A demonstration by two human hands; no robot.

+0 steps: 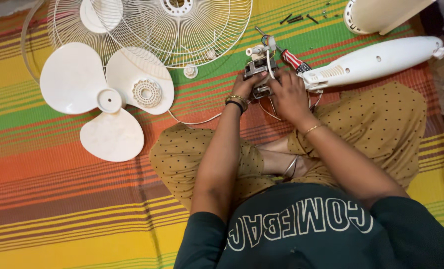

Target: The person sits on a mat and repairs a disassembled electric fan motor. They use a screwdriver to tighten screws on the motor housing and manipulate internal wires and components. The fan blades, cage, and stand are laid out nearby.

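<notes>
Both my hands close around a small metal fan motor [259, 69] with wires, held just above a striped mat in front of my crossed legs. My left hand [246, 86] grips its left side, bangles on the wrist. My right hand [287, 93] covers the right side, fingers curled over the top. A screwdriver with a red, white and dark handle [294, 61] lies just behind the motor. A white fan housing [376, 62] lies to the right of my right hand, with wires running to the motor.
A white three-blade fan propeller [100, 99] lies at the left, with a round white ribbed cap [146, 93] resting on one blade. White wire fan guards [182, 27] lie behind. Several dark screws [296, 19] sit at the back. A white fan base [381, 15] stands top right.
</notes>
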